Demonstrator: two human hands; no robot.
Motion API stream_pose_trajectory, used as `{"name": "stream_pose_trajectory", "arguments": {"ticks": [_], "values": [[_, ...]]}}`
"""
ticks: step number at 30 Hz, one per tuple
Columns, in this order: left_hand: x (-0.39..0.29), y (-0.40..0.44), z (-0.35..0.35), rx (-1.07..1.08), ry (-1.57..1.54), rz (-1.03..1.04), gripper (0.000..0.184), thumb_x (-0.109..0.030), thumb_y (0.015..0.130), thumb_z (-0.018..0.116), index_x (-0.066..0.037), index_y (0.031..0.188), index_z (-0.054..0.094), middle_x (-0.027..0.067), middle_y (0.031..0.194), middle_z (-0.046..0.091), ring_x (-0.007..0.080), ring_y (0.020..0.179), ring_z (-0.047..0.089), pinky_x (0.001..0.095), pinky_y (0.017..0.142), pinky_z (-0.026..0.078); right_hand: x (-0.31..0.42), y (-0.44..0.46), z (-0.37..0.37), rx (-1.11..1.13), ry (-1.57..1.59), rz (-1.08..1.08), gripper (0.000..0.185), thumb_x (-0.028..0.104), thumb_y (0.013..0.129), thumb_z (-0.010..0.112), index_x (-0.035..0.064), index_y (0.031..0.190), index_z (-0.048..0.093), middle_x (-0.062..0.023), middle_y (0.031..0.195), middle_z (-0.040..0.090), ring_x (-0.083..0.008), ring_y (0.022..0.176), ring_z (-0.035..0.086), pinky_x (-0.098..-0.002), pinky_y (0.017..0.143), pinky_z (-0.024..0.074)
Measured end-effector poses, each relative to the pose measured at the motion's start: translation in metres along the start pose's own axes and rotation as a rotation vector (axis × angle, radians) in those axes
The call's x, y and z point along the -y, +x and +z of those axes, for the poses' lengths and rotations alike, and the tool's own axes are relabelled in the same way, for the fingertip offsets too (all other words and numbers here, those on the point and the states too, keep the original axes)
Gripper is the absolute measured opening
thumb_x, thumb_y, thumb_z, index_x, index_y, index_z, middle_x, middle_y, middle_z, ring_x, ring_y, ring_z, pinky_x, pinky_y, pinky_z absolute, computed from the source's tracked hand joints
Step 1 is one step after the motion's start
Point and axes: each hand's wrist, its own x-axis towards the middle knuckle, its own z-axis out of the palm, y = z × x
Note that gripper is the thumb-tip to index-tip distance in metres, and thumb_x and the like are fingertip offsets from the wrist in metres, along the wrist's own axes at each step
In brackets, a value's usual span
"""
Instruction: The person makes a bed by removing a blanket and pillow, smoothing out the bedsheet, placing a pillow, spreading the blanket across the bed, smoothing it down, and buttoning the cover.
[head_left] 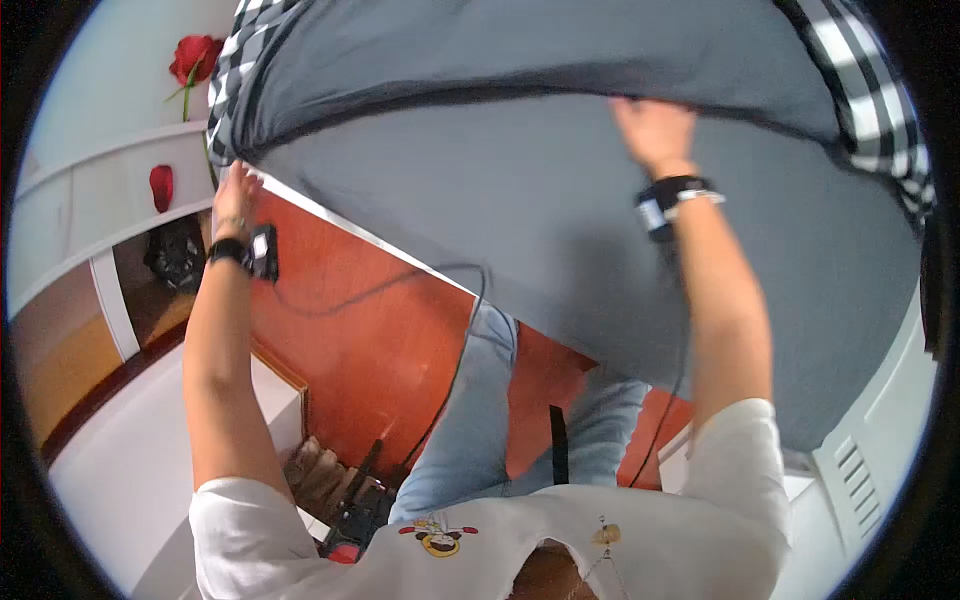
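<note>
A grey cloth quilt with black-and-white checked ends lies folded beyond the right hand, its fingertips hidden at the fold; the left hand, fingers extended, is at the corner of the white-edged bed. Neither grip can be told. Apparent straightening calls next for a firm hold. Red floor opens beside the left hand.

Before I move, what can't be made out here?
Head view:
Right bare hand: blur leaves its contact with the folded grey cloth unclear.
Left bare hand: overlap hides whether it touches that cloth.
Black-and-white checked cloth: cut off by the top edge.
Crumpled black bundle: shadow hides what it is.
</note>
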Motion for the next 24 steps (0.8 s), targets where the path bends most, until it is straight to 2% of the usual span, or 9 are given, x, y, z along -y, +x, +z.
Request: {"name": "stream_pose_trajectory", "arguments": {"ticks": [1, 2, 3, 6, 7, 13, 17, 19, 24], "values": [[0.021, 0.010, -0.047, -0.001, -0.026, -0.018, 0.036, -0.039, 0.090, 0.053, -0.005, 0.101, 0.056, 0.0023, 0.083, 0.060, 0.0124, 0.066, 0.059, 0.0229, 0.055, 0.043, 0.067, 0.023, -0.026, 0.717, 0.279, 0.164, 0.043, 0.046, 0.083, 0.051, 0.0097, 0.099, 0.067, -0.0167, 0.113, 0.060, -0.0335, 0.106, 0.054, -0.0440, 0.091, 0.0392], [0.014, -0.018, -0.057, -0.089, -0.063, -0.065, 0.033, -0.038, 0.091, 0.052, -0.006, 0.099, 0.056, 0.0015, 0.081, 0.059, 0.0125, 0.065, 0.058, 0.0227, 0.054, 0.043, 0.133, 0.025, -0.027, 0.822, 0.437, 0.039, 0.041, 0.045, 0.081, 0.052, 0.0100, 0.096, 0.067, -0.0153, 0.104, 0.063, -0.0301, 0.100, 0.058, -0.0442, 0.086, 0.0429], [0.005, -0.040, -0.063, -0.172, -0.099, -0.116, 0.031, -0.037, 0.091, 0.051, -0.007, 0.097, 0.056, 0.0007, 0.079, 0.058, 0.0125, 0.064, 0.057, 0.0225, 0.053, 0.043, 0.202, -0.002, 0.001, 0.041, 0.568, -0.455, 0.036, 0.042, 0.080, 0.052, 0.0102, 0.086, 0.069, -0.0134, 0.084, 0.066, -0.0279, 0.086, 0.062, -0.0410, 0.076, 0.0475], [-0.001, -0.055, -0.089, -0.093, -0.247, -0.094, 0.030, -0.041, 0.089, 0.055, -0.013, 0.099, 0.057, -0.0048, 0.080, 0.056, 0.0106, 0.078, 0.057, 0.0261, 0.068, 0.043, 0.344, -0.083, -0.069, 1.464, 1.184, -0.803, 0.031, 0.033, 0.082, 0.050, 0.0066, 0.085, 0.066, -0.0152, 0.098, 0.063, -0.0296, 0.091, 0.059, -0.0412, 0.080, 0.0457], [-0.012, -0.065, -0.077, -0.108, -0.301, -0.071, 0.031, -0.040, 0.091, 0.052, -0.010, 0.100, 0.055, -0.0019, 0.082, 0.056, 0.0123, 0.078, 0.057, 0.0279, 0.069, 0.045, 0.384, -0.171, -0.055, 0.710, 1.582, -0.551, 0.031, 0.035, 0.082, 0.056, 0.0064, 0.081, 0.067, -0.0160, 0.091, 0.065, -0.0296, 0.088, 0.060, -0.0454, 0.081, 0.0445], [0.040, -0.063, 0.014, 0.155, -0.304, -0.100, 0.030, -0.036, 0.094, 0.048, -0.007, 0.097, 0.055, 0.0006, 0.076, 0.057, 0.0135, 0.072, 0.059, 0.0274, 0.062, 0.046, 0.248, -0.023, -0.028, 0.246, 0.941, -0.293, 0.008, 0.013, 0.071, 0.060, 0.0058, 0.071, 0.063, -0.0137, 0.078, 0.061, -0.0320, 0.079, 0.059, -0.0432, 0.072, 0.0467], [0.069, -0.054, 0.054, 0.135, -0.372, -0.356, 0.044, -0.047, 0.091, 0.048, -0.006, 0.104, 0.054, 0.0017, 0.085, 0.058, 0.0151, 0.078, 0.060, 0.0286, 0.065, 0.046, 0.139, 0.027, -0.009, 0.741, 0.089, -0.078, 0.038, 0.036, 0.086, 0.052, 0.0032, 0.102, 0.063, -0.0181, 0.097, 0.063, -0.0328, 0.094, 0.059, -0.0469, 0.084, 0.0434], [0.052, -0.028, 0.060, 0.093, -0.396, -0.352, 0.059, -0.056, 0.087, 0.048, -0.004, 0.114, 0.051, 0.0060, 0.093, 0.057, 0.0189, 0.086, 0.060, 0.0323, 0.071, 0.046, 0.110, -0.014, -0.010, 0.551, 0.067, -0.291, 0.058, 0.039, 0.085, 0.049, 0.0105, 0.134, 0.041, -0.0161, 0.134, 0.041, -0.0349, 0.128, 0.032, -0.0532, 0.107, 0.0167], [-0.028, 0.073, 0.060, 0.005, -0.672, -0.171, 0.080, -0.061, 0.075, 0.059, -0.002, 0.127, 0.046, 0.0135, 0.116, 0.056, 0.0269, 0.101, 0.056, 0.0352, 0.085, 0.044, 0.097, -0.054, -0.009, 0.597, 0.067, -0.228, 0.064, 0.042, 0.079, 0.054, 0.0166, 0.135, 0.039, -0.0104, 0.146, 0.027, -0.0315, 0.137, 0.018, -0.0540, 0.106, 0.0152]]}}
